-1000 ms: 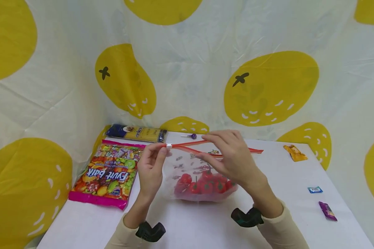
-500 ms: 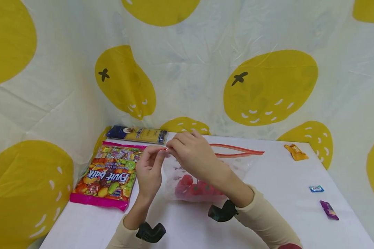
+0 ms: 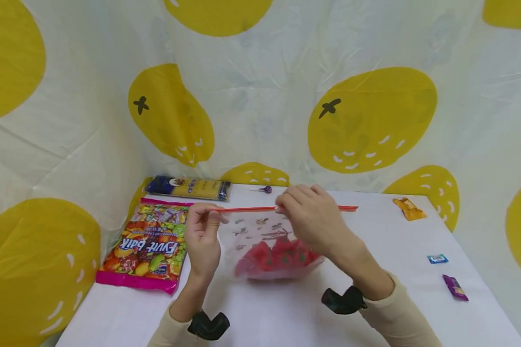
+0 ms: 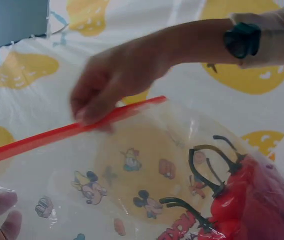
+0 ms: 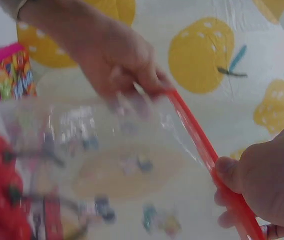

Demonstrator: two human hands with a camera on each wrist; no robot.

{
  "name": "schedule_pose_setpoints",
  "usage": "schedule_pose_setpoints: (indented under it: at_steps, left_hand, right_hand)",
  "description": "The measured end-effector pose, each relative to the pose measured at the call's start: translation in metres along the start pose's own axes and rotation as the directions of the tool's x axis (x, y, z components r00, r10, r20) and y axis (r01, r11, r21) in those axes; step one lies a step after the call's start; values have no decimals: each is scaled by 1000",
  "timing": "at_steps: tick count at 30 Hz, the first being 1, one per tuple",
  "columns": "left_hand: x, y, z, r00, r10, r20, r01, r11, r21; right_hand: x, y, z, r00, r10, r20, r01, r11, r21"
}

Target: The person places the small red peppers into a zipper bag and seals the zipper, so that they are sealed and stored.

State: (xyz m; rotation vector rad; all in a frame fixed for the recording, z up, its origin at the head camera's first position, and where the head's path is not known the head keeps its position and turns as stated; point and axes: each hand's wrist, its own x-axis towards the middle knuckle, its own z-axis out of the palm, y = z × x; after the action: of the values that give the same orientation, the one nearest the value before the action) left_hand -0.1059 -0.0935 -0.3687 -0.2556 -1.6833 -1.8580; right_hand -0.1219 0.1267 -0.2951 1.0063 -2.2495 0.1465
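A clear zip bag (image 3: 239, 236) with a red zip strip (image 3: 245, 209) stands upright on the table, printed with small cartoon figures. Inside are several red fruits (image 3: 282, 253) with long green stems, their kind uncertain through the plastic. My left hand (image 3: 203, 231) pinches the left end of the strip between thumb and fingers. Around the middle of that strip, my right hand (image 3: 314, 219) grips it, fingers curled; in the right wrist view its thumb presses the red strip (image 5: 194, 127). The white slider is mostly covered by the right fingers.
Left of the bag lies a fruit candy bag (image 3: 145, 246), with a spaghetti pack (image 3: 191, 188) behind it. A lollipop (image 3: 266, 189) is at the back. On the right are an orange wrapper (image 3: 409, 209), a blue candy (image 3: 437, 259) and a purple candy (image 3: 455, 287).
My right hand went left to the slider beside the left hand, then moved right along the strip. The strip's two parted edges now lie together in one straight line. The left hand keeps its pinch.
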Motion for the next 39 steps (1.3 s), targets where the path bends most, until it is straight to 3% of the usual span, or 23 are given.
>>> schedule_pose_setpoints:
  at_steps: [5, 9, 14, 19, 22, 26, 29, 33, 36, 39]
  left_hand:
    - [8, -2, -7, 1000, -11, 0, 11, 1000, 8]
    - [27, -6, -8, 999, -20, 29, 19, 999, 45]
    - [69, -15, 8, 995, -68, 70, 59, 991, 120]
    - [103, -27, 20, 993, -96, 75, 90, 993, 79]
    - [113, -35, 22, 991, -80, 110, 79, 997, 14]
    - [107, -40, 14, 972, -20, 235, 33, 998, -50]
    - [90, -34, -3, 927, -11, 375, 10, 1000, 5]
    - [58, -23, -40, 827, -30, 561, -72, 985, 158]
    - [33, -27, -73, 725, -59, 686, -158, 956, 248]
    - [10, -37, -102, 596, -119, 794, -196, 937, 288]
  right_hand:
    - [-36, 37, -13, 993, 120, 4, -120, 993, -21]
    - [-51, 62, -18, 978, 210, 20, -209, 977, -31]
    - [-45, 89, -15, 972, 235, -15, -236, 971, -38]
    - [-37, 113, -9, 959, 281, -43, -283, 957, -59]
    - [-36, 121, -2, 948, 316, -40, -318, 945, -78]
    - [-43, 119, 6, 940, 340, -9, -340, 939, -44]
    - [-58, 111, 6, 950, 313, 12, -313, 949, 28]
    - [-83, 94, 0, 973, 205, 108, -223, 954, 201]
    - [-104, 76, -5, 964, 116, 238, -204, 901, 384]
    - [-125, 57, -1, 926, 23, 378, -234, 819, 524]
